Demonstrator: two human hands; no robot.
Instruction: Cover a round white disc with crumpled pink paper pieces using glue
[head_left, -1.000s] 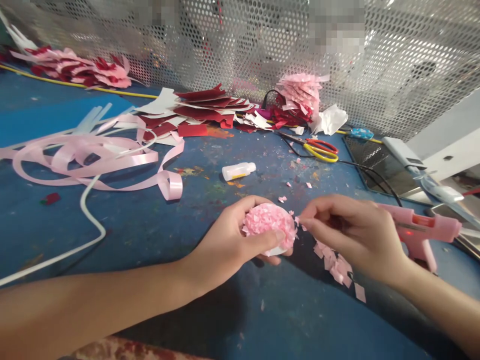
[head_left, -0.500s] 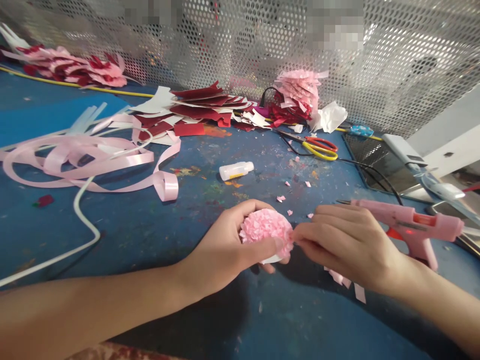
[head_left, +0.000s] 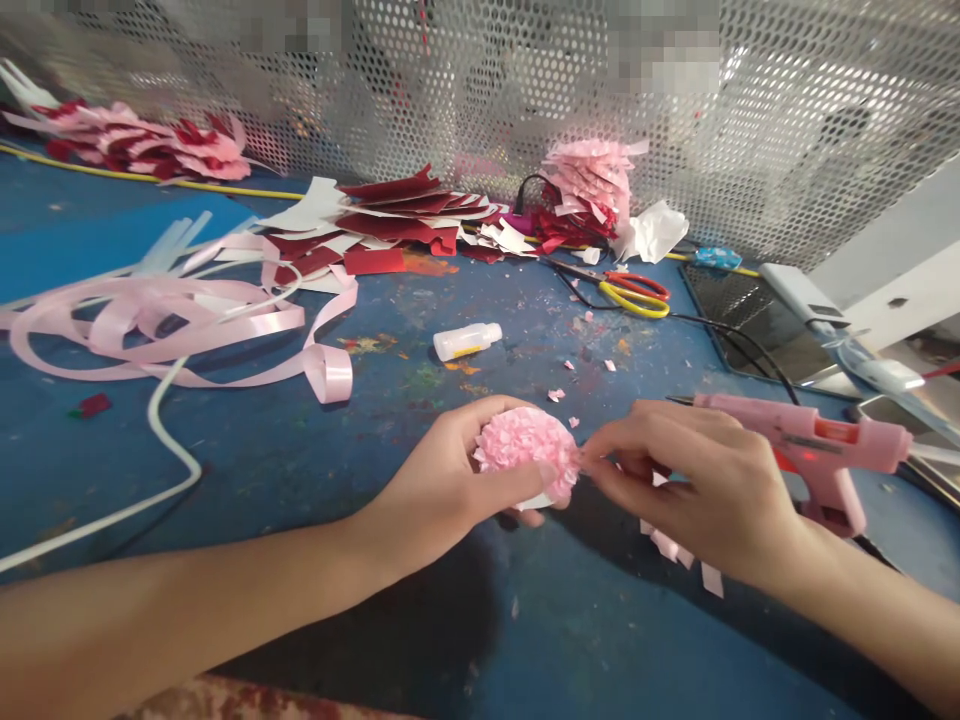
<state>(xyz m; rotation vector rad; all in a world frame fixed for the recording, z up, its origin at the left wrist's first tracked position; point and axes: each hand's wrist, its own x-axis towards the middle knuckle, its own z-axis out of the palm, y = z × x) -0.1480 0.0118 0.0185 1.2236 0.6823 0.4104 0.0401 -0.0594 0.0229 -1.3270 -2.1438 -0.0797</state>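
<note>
A round cluster of crinkled pink petals [head_left: 525, 443] on a white base is wrapped in my left hand [head_left: 457, 480], whose thumb lies across its front. At the cluster's right edge, my right hand [head_left: 690, 480] pinches with thumb and forefinger. A tiny pink bit seems to be between those fingertips, too small to make out fully. Under the right hand lie several cut pink ribbon strips [head_left: 711, 578]. Just beyond that hand rests a pink hot glue gun [head_left: 844, 450], partly hidden by it.
A small clear bottle [head_left: 466, 341] lies beyond my hands. Scissors [head_left: 634, 295] with red and yellow handles sit farther back. Looped pink ribbon [head_left: 330, 373] and a white cable [head_left: 169, 430] spread at left. Red and white scraps [head_left: 405, 215] pile along the perforated metal panel [head_left: 465, 90].
My right hand has turned slightly, its fingers opening out a little more while the pinch stays at the cluster's edge. The view has shifted slightly; the left hand keeps its hold.
</note>
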